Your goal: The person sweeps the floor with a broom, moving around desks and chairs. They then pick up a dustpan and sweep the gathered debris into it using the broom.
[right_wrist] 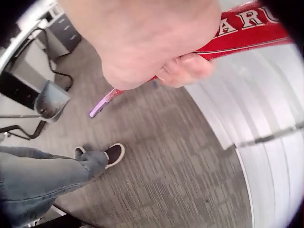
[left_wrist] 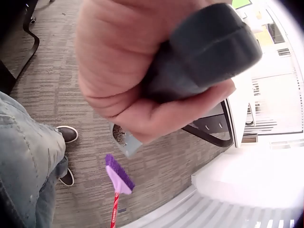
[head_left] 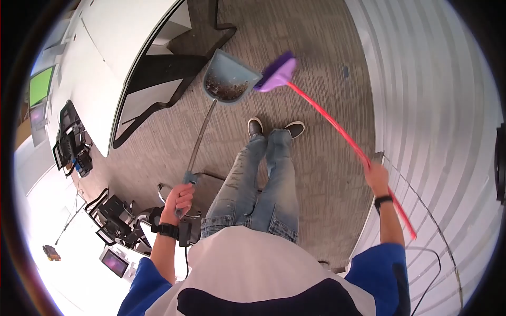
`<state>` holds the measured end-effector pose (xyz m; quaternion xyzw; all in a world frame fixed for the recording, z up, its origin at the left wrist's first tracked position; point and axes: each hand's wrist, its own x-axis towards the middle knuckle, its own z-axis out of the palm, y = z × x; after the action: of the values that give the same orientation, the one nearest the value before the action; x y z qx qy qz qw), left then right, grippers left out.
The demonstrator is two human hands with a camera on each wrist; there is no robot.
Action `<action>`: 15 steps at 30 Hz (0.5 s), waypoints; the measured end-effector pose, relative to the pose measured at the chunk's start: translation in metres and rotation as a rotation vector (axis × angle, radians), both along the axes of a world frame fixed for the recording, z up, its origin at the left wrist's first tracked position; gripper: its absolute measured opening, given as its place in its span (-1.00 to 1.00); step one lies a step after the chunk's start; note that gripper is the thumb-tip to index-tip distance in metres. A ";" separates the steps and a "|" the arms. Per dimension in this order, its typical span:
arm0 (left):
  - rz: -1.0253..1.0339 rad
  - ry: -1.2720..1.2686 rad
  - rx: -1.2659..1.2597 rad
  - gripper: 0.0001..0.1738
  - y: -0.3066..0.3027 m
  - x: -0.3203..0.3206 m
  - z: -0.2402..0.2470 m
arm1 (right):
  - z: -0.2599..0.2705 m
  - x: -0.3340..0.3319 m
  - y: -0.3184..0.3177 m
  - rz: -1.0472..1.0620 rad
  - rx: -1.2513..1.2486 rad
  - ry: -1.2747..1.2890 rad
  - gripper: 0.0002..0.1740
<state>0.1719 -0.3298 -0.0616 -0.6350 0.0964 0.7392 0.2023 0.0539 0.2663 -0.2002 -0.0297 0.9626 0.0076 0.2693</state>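
Observation:
In the head view my left hand (head_left: 179, 200) grips the upper handle of a grey-blue long-handled dustpan (head_left: 230, 66). Dark bits of debris (head_left: 225, 88) lie in the back of its pan. My right hand (head_left: 377, 178) holds the red stick of a broom (head_left: 332, 120), whose lavender head with dark purple bristles is right at the pan's right edge. Close up in the left wrist view, curled fingers wrap the dark handle end (left_wrist: 216, 45). Lettering shows on the red stick (right_wrist: 251, 28) beside my right hand in the right wrist view.
Grey patterned carpet (head_left: 327, 210) covers the floor around my shoes (head_left: 255, 126). A white desk (head_left: 100, 68) with black legs stands to the left, near the pan. White ribbed panels (head_left: 421, 105) run along the right. Office chairs (head_left: 113, 218) are at lower left.

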 end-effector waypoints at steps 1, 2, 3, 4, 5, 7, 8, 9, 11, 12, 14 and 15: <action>0.004 0.035 0.022 -0.70 -0.004 0.006 0.000 | -0.001 -0.026 -0.027 0.040 -0.034 0.022 -0.41; 0.005 0.066 0.045 -0.72 -0.008 0.011 0.003 | -0.016 -0.044 -0.046 0.082 -0.060 0.010 -0.40; -0.002 0.064 0.043 -0.72 -0.011 0.014 0.006 | -0.031 -0.060 -0.064 0.127 -0.086 0.000 -0.39; 0.004 0.072 0.022 -0.72 -0.012 0.017 0.010 | -0.034 -0.075 -0.090 0.138 -0.118 0.004 -0.40; 0.011 0.084 0.000 -0.72 -0.013 0.019 0.014 | -0.035 -0.088 -0.116 0.150 -0.151 0.010 -0.40; 0.057 0.072 -0.017 -0.71 -0.009 0.025 0.022 | -0.061 -0.099 -0.146 0.198 -0.097 -0.030 -0.41; 0.099 0.057 -0.024 -0.71 -0.009 0.027 0.026 | -0.069 -0.098 -0.151 0.196 -0.100 -0.029 -0.41; 0.084 0.055 -0.063 -0.71 -0.007 0.027 0.033 | -0.075 -0.097 -0.153 0.232 -0.054 -0.064 -0.42; 0.130 0.071 -0.063 -0.71 -0.010 0.035 0.037 | -0.074 -0.096 -0.148 0.221 0.001 -0.136 -0.43; 0.182 0.083 -0.062 -0.71 -0.012 0.039 0.040 | -0.067 -0.094 -0.131 0.176 0.013 -0.172 -0.44; 0.246 0.071 -0.047 -0.71 -0.014 0.043 0.042 | -0.047 -0.092 -0.088 0.176 0.092 -0.159 -0.45; 0.283 0.071 -0.027 -0.71 -0.015 0.048 0.040 | -0.029 -0.094 -0.066 0.165 0.137 -0.175 -0.43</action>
<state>0.2196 -0.3443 -0.0220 -0.6183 0.0230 0.7811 0.0839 -0.0404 0.2003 -0.2295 -0.0909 0.9269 0.0929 0.3521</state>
